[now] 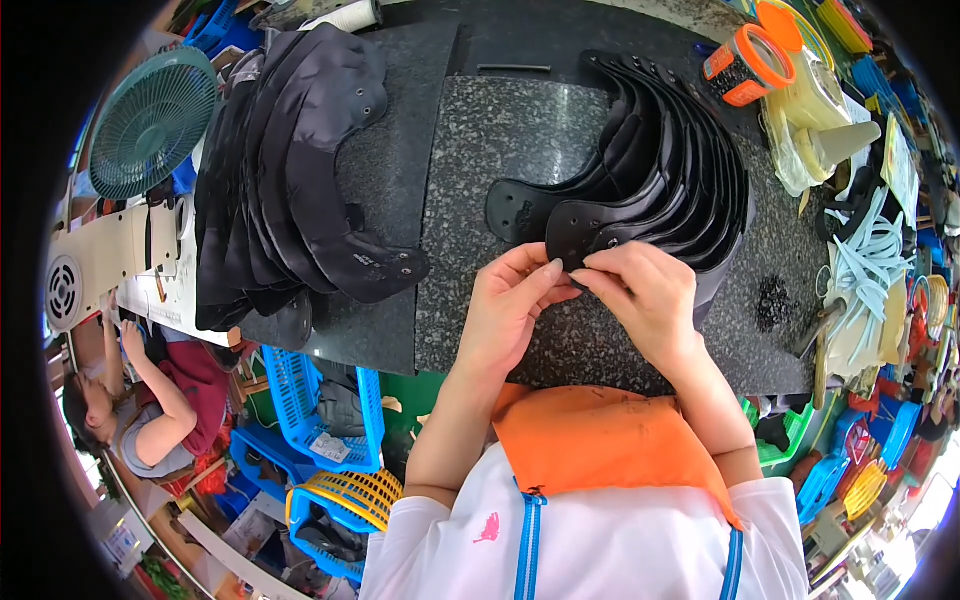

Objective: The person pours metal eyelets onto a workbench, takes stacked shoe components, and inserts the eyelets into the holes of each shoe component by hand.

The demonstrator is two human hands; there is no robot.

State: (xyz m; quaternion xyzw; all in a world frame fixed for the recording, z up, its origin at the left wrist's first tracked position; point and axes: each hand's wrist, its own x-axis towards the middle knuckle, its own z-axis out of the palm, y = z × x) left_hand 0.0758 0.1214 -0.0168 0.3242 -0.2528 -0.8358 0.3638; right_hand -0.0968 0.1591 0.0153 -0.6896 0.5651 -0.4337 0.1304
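Observation:
Close together in front of me, my hands work at the near tip of a black curved piece (574,222) with small holes, which looks like a shoe upper. My left hand (512,308) pinches at its edge with thumb and forefinger. My right hand (645,295) has its fingertips closed just below the holes; what sits between them is too small to make out. Behind this piece fans a row of similar black pieces (690,190). A second stack of black curved pieces (315,190), with metal eyelets at the ends, lies to the left.
A speckled dark stone tabletop (510,120) carries it all. Tiny black bits (772,303) lie heaped at right, near pale blue strips (868,260). An orange-lidded jar (748,66) stands far right. Blue baskets (325,410) and a green fan (155,122) are left, beside another person (155,410).

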